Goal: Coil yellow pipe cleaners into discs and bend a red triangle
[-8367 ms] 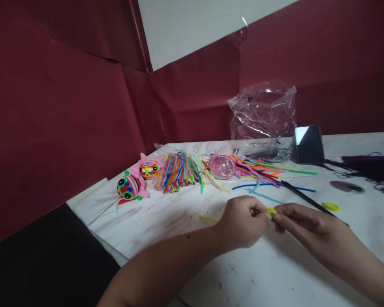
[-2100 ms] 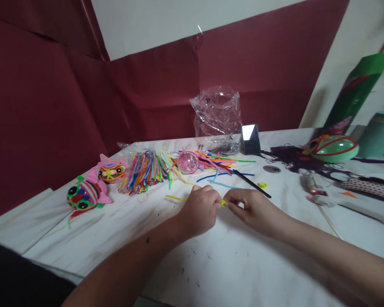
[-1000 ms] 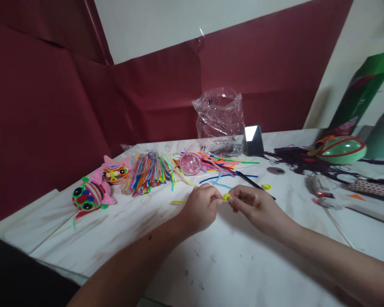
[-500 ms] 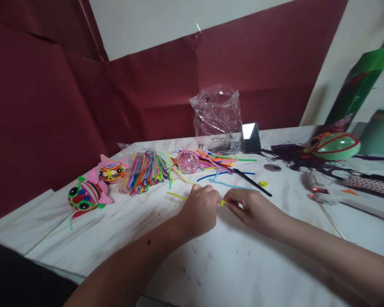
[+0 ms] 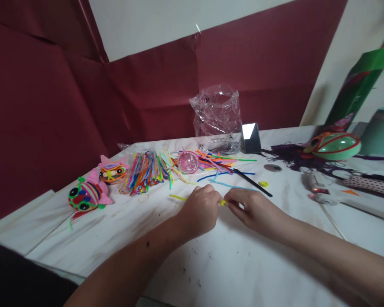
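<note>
pink and plush-looking, with striped sides and glossy black eyes, a fish-like toy (image 5: pixel 87 194) lies on the marbled tabletop (image 5: pixel 243 264), just in front of an orange-trimmed toy (image 5: pixel 112 171). next comes a packet of fuzzy, many-coloured sticks (image 5: pixel 147 170) in crinkled clear plastic, then a shiny transparent dome (image 5: pixel 188 162) with a pink rim. nearer, a thin yellow pipe cleaner (image 5: pixel 178 197) juts leftward from the left hand (image 5: pixel 200 211), whose grip is clamped on it and hides its middle; the curled end sits pinched in the right hand's (image 5: pixel 256 209) grip, fingertips nearly meeting. just behind that hand lie a straight black strip (image 5: pixel 252 182) and a small yellow coil (image 5: pixel 263 184); farther right, a white glue gun (image 5: pixel 324 194) and a smooth green shape (image 5: pixel 337 146) banded in red. a second ago the curl showed rounder and fuller; now only a small piece peeks out.
</note>
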Available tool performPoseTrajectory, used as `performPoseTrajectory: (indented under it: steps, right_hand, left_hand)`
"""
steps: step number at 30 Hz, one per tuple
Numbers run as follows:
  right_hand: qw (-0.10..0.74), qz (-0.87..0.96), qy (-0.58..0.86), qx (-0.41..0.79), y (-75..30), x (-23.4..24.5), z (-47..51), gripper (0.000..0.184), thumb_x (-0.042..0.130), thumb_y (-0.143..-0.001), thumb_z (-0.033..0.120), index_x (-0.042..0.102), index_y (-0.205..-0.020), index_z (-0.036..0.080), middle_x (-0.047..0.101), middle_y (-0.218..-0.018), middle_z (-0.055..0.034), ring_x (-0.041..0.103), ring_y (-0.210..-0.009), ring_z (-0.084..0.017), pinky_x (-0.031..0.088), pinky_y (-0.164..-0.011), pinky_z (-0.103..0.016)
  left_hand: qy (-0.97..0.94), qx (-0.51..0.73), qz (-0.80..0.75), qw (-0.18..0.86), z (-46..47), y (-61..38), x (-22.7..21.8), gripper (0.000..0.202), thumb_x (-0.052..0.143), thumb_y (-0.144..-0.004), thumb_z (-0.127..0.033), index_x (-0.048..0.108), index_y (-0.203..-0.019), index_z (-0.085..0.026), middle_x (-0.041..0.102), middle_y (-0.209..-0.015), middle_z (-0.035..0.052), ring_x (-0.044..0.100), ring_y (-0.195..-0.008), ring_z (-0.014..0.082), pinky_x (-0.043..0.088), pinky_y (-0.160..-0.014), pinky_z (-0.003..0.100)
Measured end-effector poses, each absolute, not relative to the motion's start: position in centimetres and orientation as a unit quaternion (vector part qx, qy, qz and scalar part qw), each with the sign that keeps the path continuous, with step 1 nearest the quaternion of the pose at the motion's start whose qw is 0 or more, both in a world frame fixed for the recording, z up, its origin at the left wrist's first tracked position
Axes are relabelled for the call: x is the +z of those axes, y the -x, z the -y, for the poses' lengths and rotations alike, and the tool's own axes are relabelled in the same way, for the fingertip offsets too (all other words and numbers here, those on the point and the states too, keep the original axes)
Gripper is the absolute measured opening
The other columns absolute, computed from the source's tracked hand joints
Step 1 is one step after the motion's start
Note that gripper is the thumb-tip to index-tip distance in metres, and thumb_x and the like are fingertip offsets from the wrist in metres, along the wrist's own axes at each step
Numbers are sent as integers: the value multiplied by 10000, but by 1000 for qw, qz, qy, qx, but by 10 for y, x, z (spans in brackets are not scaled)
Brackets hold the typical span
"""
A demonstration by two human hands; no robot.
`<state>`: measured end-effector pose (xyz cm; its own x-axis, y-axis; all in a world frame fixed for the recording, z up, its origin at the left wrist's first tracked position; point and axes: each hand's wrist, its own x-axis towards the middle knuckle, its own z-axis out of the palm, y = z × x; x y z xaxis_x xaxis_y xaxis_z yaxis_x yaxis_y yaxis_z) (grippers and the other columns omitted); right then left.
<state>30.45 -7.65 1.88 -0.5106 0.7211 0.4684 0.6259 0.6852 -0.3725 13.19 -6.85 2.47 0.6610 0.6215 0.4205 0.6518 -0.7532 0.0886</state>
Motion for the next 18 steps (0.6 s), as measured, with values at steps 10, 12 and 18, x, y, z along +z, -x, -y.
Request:
performPoseTrajectory:
  steps: [10, 12, 18]
  right_hand:
    - [310, 844, 412, 148, -304, 23, 78, 142, 431, -762, 168, 562, -705, 166, 585, -635, -27, 516, -570, -141, 388, -544, -252]
    - [345, 805, 428, 223, -302, 24, 78, 137, 452, -778, 233, 547, -702, 172, 567, -604, -9, 520, -562, -135, 394, -543, -246]
    - [438, 723, 435, 310, -296, 23, 82, 214, 486, -788, 352, 515, -666, 178, 536, -571, 9, 506, -562, -126, 401, -548, -242]
  left_hand:
    - [899, -287, 330, -1, 68, -132, 25, 133, 442, -737, -108, 546, -666, -150, 527, -665, 35, 497, -688, 159, 370, -657, 284]
    - [861, -355, 357, -68, 69, -134, 27, 104, 476, -716, -112, 536, -642, -154, 517, -655, 19, 495, -658, 136, 375, -614, 248]
    - [773, -463, 404, -156, 75, -141, 25, 93, 513, -699, -123, 507, -615, -162, 493, -638, -13, 485, -640, 114, 383, -604, 222]
